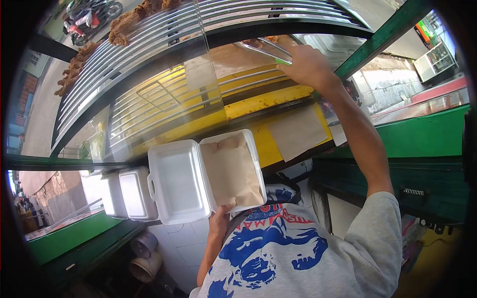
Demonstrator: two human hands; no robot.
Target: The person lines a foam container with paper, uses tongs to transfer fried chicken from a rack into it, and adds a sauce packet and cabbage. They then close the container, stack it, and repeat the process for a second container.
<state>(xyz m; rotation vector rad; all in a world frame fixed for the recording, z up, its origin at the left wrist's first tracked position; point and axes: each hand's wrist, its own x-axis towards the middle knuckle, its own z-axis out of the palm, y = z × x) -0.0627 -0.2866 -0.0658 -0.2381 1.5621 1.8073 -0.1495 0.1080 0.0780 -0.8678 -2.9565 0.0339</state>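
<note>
My left hand [219, 221] grips the near edge of an open white foam box [180, 181], its thumb over the rim. Brown paper [232, 171] lines the box's right half, while the left half is bare. Farther up, my right hand [309, 67] is closed round metal tongs [266, 49], which reach left behind the glass of the display case. Near the tongs' tips lies a piece of brown fried food [272, 38], partly hidden. More fried pieces [130, 27] rest on the slatted rack [164, 42] above.
Closed white foam boxes [136, 193] stand at the left. A sheet of brown paper [298, 131] lies on the yellow surface at the right. A green post [380, 42] rises beside my right forearm. Buckets [145, 265] are below left; a motorcycle [97, 17] is outside.
</note>
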